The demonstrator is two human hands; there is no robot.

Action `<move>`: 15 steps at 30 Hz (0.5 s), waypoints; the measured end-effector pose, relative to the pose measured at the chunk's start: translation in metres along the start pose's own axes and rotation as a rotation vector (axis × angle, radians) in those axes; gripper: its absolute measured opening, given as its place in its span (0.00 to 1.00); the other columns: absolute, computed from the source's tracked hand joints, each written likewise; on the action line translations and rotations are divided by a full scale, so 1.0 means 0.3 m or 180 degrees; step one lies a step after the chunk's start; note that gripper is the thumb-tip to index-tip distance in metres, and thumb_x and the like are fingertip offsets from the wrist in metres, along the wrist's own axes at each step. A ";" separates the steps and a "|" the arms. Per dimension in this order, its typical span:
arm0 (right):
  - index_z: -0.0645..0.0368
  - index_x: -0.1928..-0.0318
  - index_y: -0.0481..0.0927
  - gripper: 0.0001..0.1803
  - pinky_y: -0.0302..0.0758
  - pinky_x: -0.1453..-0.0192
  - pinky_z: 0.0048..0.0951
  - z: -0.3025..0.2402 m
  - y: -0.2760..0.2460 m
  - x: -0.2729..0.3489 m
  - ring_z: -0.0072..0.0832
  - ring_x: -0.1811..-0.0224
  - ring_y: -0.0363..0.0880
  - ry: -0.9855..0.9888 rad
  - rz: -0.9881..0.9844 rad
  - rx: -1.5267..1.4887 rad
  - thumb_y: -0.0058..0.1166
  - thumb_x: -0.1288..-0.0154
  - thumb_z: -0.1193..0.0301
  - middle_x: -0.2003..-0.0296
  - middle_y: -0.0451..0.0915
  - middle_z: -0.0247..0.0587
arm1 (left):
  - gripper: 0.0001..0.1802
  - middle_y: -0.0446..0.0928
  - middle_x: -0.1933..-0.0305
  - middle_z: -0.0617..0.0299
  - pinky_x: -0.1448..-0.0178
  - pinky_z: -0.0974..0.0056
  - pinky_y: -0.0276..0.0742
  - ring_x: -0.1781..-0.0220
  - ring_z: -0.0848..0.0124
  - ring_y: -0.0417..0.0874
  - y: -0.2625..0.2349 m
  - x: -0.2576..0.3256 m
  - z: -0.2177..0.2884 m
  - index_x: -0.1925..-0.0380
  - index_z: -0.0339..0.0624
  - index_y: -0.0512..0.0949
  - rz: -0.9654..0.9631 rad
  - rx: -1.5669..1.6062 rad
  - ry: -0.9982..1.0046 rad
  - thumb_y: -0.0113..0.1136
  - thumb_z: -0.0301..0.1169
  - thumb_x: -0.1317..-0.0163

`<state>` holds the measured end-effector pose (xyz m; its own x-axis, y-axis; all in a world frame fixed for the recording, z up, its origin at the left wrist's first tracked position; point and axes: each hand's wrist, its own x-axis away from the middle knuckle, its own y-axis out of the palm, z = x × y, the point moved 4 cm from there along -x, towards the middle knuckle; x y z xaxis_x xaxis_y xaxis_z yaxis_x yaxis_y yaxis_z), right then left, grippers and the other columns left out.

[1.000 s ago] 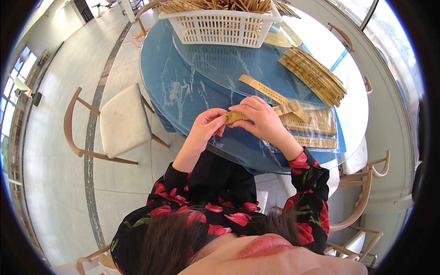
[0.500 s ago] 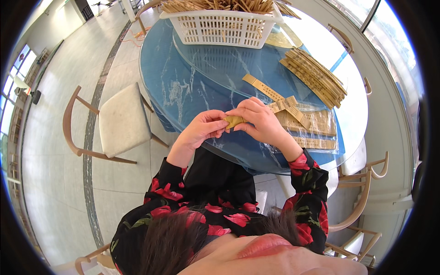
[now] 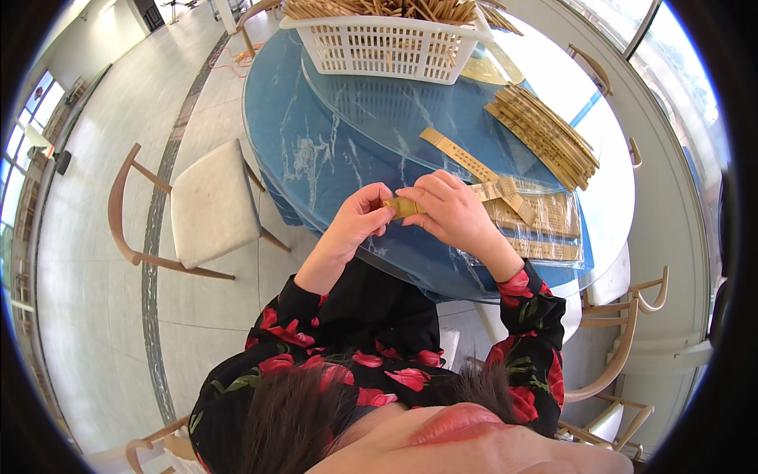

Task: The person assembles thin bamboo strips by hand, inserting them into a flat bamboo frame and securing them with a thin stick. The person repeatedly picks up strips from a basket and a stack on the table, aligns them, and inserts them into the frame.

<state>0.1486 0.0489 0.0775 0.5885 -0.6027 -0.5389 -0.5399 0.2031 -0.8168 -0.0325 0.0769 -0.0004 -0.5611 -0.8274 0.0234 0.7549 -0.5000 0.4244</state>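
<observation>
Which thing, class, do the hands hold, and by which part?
A gold-brown strip: the left hand pinches its left end; the right hand grips it just right of there.

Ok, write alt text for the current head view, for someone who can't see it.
A person's left hand and right hand hold a narrow gold strip above a round, blue marbled table. Farther back sits a white basket of thin sticks; to the right lies a pile of tan strips.
</observation>
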 end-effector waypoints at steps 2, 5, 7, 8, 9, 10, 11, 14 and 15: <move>0.53 0.44 0.82 0.24 0.76 0.45 0.39 0.005 0.001 0.003 0.39 0.52 0.77 0.0043 -0.0025 -0.0103 0.69 0.40 0.61 0.55 0.78 0.36 | 0.05 0.74 0.66 0.75 0.65 0.77 0.67 0.70 0.85 0.73 0.015 0.007 0.016 0.62 0.50 0.76 0.0046 -0.0130 -0.0051 0.63 0.29 0.28; 0.52 0.43 0.82 0.25 0.76 0.43 0.39 0.003 0.003 0.005 0.39 0.51 0.78 0.0077 -0.0039 -0.0189 0.69 0.40 0.61 0.54 0.78 0.36 | 0.06 0.73 0.69 0.75 0.67 0.77 0.66 0.71 0.86 0.72 0.026 0.006 0.034 0.65 0.47 0.76 -0.0025 -0.0132 -0.0149 0.64 0.29 0.28; 0.52 0.43 0.82 0.25 0.75 0.42 0.40 0.002 0.003 0.005 0.40 0.49 0.78 0.0075 -0.0061 -0.0213 0.69 0.40 0.61 0.53 0.79 0.37 | 0.06 0.73 0.69 0.74 0.67 0.77 0.66 0.71 0.85 0.71 0.028 0.005 0.035 0.65 0.47 0.76 -0.0017 -0.0100 -0.0120 0.63 0.29 0.28; 0.52 0.42 0.82 0.26 0.75 0.41 0.40 0.004 0.002 0.005 0.40 0.48 0.78 0.0068 -0.0077 -0.0219 0.69 0.40 0.61 0.52 0.79 0.37 | 0.05 0.73 0.69 0.74 0.67 0.76 0.67 0.71 0.85 0.71 0.030 0.004 0.035 0.65 0.47 0.76 -0.0014 -0.0085 -0.0106 0.63 0.28 0.29; 0.51 0.41 0.82 0.26 0.75 0.40 0.40 0.004 0.003 0.000 0.41 0.47 0.78 0.0047 -0.0104 -0.0225 0.70 0.40 0.61 0.51 0.79 0.37 | 0.05 0.73 0.68 0.73 0.66 0.76 0.67 0.71 0.85 0.71 0.022 0.006 0.030 0.65 0.46 0.76 0.0052 -0.0042 -0.0045 0.62 0.28 0.29; 0.51 0.41 0.82 0.27 0.74 0.39 0.41 0.002 -0.003 -0.010 0.41 0.46 0.78 0.0081 -0.0062 -0.0164 0.70 0.40 0.61 0.50 0.80 0.37 | 0.05 0.73 0.68 0.73 0.66 0.76 0.67 0.70 0.84 0.71 0.012 0.006 0.020 0.65 0.46 0.75 0.0120 0.0001 0.0016 0.61 0.27 0.29; 0.51 0.40 0.82 0.27 0.74 0.38 0.41 -0.005 -0.016 -0.024 0.41 0.45 0.77 0.0112 -0.0019 -0.0106 0.70 0.40 0.61 0.50 0.80 0.37 | 0.04 0.73 0.68 0.73 0.65 0.76 0.68 0.70 0.84 0.71 0.004 0.009 0.016 0.65 0.46 0.75 0.0192 0.0042 0.0077 0.61 0.27 0.30; 0.52 0.41 0.83 0.26 0.73 0.36 0.42 -0.001 -0.087 -0.112 0.43 0.43 0.77 0.0338 0.0163 -0.0116 0.70 0.39 0.62 0.49 0.81 0.38 | 0.04 0.76 0.61 0.68 0.63 0.74 0.69 0.67 0.82 0.72 0.026 0.030 0.024 0.65 0.45 0.73 0.0585 -0.0006 0.0174 0.56 0.23 0.31; 0.53 0.42 0.83 0.24 0.73 0.36 0.41 0.016 -0.113 -0.160 0.43 0.43 0.77 0.0411 0.0246 -0.0155 0.70 0.39 0.62 0.49 0.81 0.39 | 0.04 0.77 0.57 0.66 0.62 0.74 0.70 0.67 0.82 0.73 0.026 0.031 0.022 0.65 0.45 0.73 0.0538 0.0069 0.0336 0.55 0.23 0.31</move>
<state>0.1417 0.0747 0.1300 0.4636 -0.6816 -0.5662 -0.6110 0.2168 -0.7613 -0.0339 0.0670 0.0091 -0.3874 -0.9219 0.0014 0.8273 -0.3470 0.4418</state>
